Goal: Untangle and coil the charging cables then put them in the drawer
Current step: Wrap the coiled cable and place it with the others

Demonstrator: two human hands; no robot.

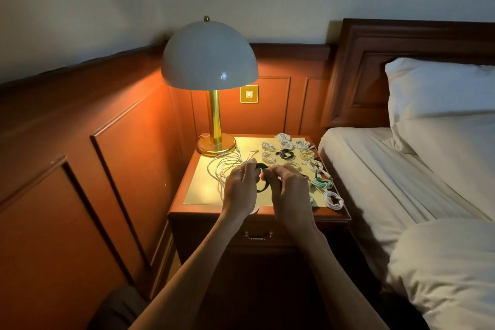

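Both grips tight on the black cable (263, 187) above the nightstand (187, 211), left hand (240, 186) beside right hand (289, 189).

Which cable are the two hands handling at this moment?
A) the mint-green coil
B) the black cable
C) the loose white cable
B: the left hand and right hand both pinch the black cable between them; the loose white cable lies spread out to their left.

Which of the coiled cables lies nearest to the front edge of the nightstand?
The white coiled cable at the front right corner, directly in front of the mint-green coiled cable; every other coil lies farther back.
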